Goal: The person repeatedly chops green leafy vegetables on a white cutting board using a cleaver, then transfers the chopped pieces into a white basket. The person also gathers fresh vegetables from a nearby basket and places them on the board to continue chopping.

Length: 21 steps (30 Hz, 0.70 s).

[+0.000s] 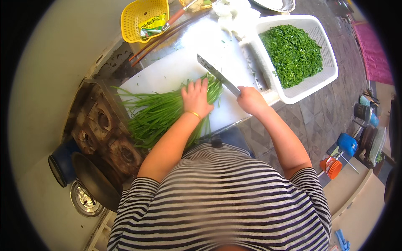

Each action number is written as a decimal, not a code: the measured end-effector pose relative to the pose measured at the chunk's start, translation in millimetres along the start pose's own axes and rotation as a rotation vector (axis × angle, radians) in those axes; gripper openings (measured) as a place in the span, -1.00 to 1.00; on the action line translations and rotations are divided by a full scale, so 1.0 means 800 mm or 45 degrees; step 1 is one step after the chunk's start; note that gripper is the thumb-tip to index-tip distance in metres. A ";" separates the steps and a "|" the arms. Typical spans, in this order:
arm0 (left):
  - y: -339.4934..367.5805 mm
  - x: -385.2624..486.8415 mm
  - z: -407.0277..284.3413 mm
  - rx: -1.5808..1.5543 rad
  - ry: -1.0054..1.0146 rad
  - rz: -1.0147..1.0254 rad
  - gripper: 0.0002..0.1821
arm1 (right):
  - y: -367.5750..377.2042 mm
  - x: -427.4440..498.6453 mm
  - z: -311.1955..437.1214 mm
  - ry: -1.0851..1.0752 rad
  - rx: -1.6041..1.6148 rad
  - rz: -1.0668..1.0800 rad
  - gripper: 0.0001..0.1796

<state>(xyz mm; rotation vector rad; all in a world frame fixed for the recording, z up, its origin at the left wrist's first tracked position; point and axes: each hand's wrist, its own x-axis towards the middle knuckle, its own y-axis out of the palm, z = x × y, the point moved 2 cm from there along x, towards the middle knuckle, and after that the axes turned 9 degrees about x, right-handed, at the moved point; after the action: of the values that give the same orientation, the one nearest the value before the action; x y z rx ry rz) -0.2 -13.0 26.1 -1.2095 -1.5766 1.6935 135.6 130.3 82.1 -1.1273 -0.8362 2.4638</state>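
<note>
A large bunch of long green chives (160,109) lies across a white cutting board (232,109). On top of the bunch, near its right end, my left hand (196,97) presses down with fingers spread. My right hand (252,99) grips the handle of a cleaver (220,76), whose blade slants up and left beside the cut end of the bunch. Whether the blade touches the chives I cannot tell. To the right of the board, a white plastic basket (326,72) holds a heap of finely chopped chives (292,55).
A yellow plastic basket (125,22) with packets stands at the board's far left, beside long wooden sticks (166,39) and a tool with a wooden handle (177,17). White plastic bags (234,14) lie behind the board. A grimy stove (106,125) and a wok (94,178) are at left.
</note>
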 end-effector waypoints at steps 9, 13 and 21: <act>0.000 0.003 0.007 -0.117 -0.003 0.028 -0.03 | -0.017 0.025 0.010 -0.016 -0.102 0.034 -0.66; -0.002 0.004 0.007 -0.107 0.010 0.010 -0.04 | 0.002 0.037 0.004 0.032 -0.125 0.015 -0.68; -0.002 0.005 0.007 -0.150 0.025 0.043 -0.06 | 0.023 0.052 0.010 0.027 0.080 -0.147 -0.63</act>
<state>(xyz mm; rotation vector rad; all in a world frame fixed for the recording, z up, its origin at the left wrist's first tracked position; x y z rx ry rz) -7.4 -12.2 26.5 -1.3132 -1.6731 1.6241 101.8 133.5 50.5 -1.0517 -0.7893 2.3629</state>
